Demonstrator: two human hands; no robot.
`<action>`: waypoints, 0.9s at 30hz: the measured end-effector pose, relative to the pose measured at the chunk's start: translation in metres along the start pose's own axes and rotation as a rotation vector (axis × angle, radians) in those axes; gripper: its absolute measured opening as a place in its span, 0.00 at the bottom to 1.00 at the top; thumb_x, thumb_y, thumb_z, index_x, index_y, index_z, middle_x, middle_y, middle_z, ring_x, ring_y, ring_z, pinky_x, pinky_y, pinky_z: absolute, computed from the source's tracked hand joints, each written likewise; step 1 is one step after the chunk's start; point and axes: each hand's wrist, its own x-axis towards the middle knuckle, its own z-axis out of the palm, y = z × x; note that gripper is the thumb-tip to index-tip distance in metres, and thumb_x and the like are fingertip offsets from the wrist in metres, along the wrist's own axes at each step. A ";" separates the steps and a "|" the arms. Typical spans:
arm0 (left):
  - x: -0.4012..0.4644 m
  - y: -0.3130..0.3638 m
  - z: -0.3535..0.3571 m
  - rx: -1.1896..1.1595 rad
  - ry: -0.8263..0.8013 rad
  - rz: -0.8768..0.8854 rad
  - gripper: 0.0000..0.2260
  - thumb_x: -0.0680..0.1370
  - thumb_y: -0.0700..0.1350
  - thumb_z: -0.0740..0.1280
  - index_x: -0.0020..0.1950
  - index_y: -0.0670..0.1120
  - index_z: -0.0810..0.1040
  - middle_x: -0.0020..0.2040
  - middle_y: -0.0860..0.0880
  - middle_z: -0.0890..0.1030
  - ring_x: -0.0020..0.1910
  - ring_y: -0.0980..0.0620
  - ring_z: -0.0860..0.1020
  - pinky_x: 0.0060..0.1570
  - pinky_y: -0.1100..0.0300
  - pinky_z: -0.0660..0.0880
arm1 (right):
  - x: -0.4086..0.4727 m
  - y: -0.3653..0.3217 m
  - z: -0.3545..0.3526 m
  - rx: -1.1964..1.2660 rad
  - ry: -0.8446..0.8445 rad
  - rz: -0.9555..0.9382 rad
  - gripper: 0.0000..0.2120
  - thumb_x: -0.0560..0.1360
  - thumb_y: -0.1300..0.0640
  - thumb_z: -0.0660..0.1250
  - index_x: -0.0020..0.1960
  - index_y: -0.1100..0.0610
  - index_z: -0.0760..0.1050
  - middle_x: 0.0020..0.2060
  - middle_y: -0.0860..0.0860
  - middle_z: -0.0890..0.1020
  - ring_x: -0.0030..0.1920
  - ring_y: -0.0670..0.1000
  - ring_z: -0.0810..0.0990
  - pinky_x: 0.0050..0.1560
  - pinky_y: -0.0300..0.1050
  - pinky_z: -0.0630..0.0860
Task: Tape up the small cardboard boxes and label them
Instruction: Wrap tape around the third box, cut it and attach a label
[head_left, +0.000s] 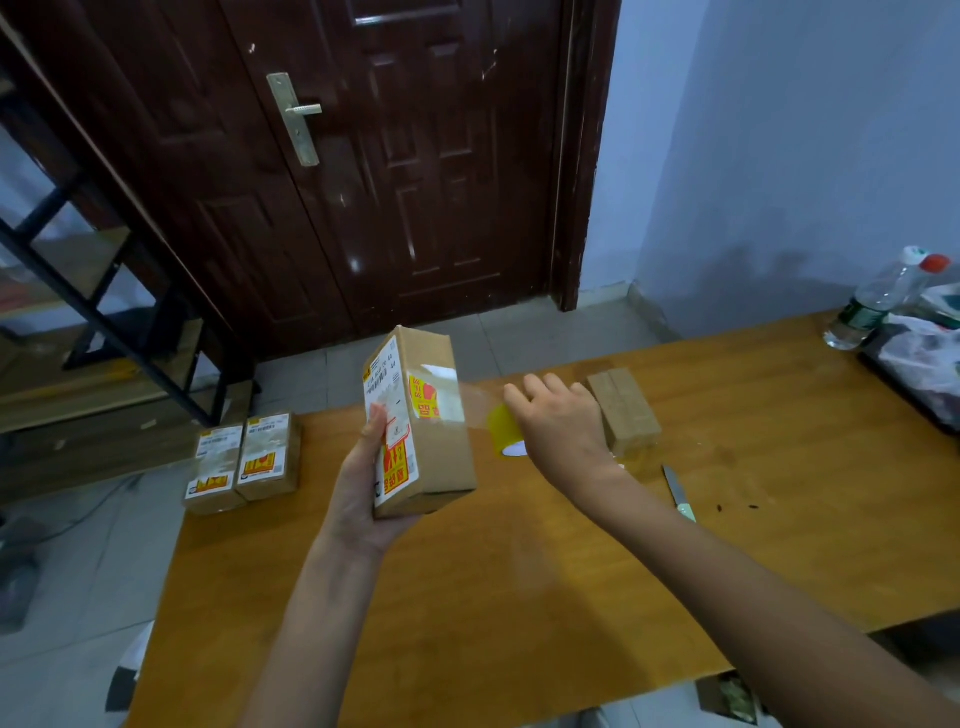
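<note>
My left hand (366, 488) grips a small cardboard box (439, 415) from below and holds it upright above the wooden table (519, 597). The box carries a white shipping label and red-and-yellow stickers. My right hand (558, 421) holds a roll of clear yellowish tape (505, 430) just right of the box. A stretched strip of tape runs from the roll onto the box's side. Two labelled, taped boxes (244, 460) lie side by side at the table's far left corner. A plain unlabelled box (626, 410) lies behind my right hand.
A small knife (678, 491) lies on the table right of my right forearm. Plastic bottles (878, 301) and a tray of bags (922, 358) stand at the far right edge. A dark door and a black metal shelf are beyond the table.
</note>
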 end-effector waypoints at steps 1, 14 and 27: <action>0.000 -0.001 0.000 -0.003 -0.007 0.000 0.26 0.76 0.59 0.62 0.70 0.48 0.74 0.60 0.44 0.80 0.54 0.45 0.82 0.47 0.48 0.81 | 0.000 -0.002 0.000 0.006 -0.004 -0.006 0.20 0.65 0.68 0.71 0.55 0.58 0.77 0.41 0.55 0.80 0.40 0.57 0.77 0.33 0.45 0.64; 0.007 -0.019 0.009 -0.114 -0.145 -0.134 0.33 0.70 0.61 0.74 0.70 0.46 0.72 0.57 0.42 0.80 0.52 0.45 0.81 0.49 0.51 0.80 | 0.000 -0.032 0.003 0.014 -0.029 0.006 0.12 0.70 0.66 0.66 0.51 0.55 0.75 0.40 0.52 0.77 0.40 0.54 0.74 0.36 0.45 0.66; 0.006 -0.022 0.003 0.926 0.392 -0.033 0.30 0.74 0.64 0.61 0.55 0.37 0.78 0.47 0.38 0.83 0.38 0.51 0.83 0.39 0.57 0.82 | -0.004 -0.032 0.009 0.005 -0.192 0.098 0.10 0.77 0.62 0.61 0.58 0.57 0.71 0.52 0.55 0.73 0.52 0.56 0.71 0.48 0.48 0.63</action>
